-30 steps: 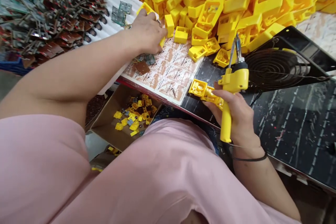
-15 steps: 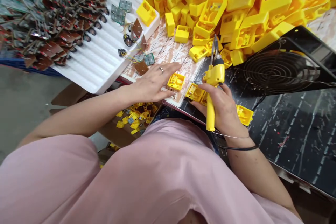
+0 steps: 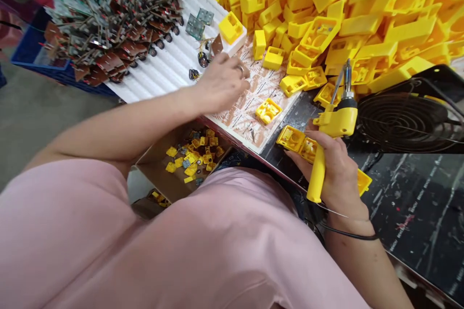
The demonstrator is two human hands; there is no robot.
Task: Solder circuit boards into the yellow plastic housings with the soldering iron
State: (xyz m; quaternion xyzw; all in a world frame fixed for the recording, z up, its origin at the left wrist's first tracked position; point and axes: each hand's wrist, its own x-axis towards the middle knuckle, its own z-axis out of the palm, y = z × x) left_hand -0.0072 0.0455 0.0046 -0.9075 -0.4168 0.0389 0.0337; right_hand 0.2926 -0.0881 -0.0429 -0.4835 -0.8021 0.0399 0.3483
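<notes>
My right hand (image 3: 331, 161) is closed around the handle of a yellow soldering gun (image 3: 331, 123), tip pointing up, and rests against a row of yellow plastic housings (image 3: 295, 139) at the table's near edge. My left hand (image 3: 221, 84) hovers over the printed sheet (image 3: 250, 111), fingers curled down onto small circuit boards that they hide. A single yellow housing (image 3: 268, 110) lies on the sheet between my hands.
A big heap of yellow housings (image 3: 344, 14) fills the back. A pile of wired circuit boards (image 3: 108, 14) lies at the left on white corrugated foam (image 3: 163, 70). A black fan (image 3: 402, 120) sits at the right. A cardboard box of small parts (image 3: 188, 157) is below the table edge.
My left hand let go of the yellow housing on the sheet and moved back up-left to the small boards. My right hand shifted right with the soldering gun.
</notes>
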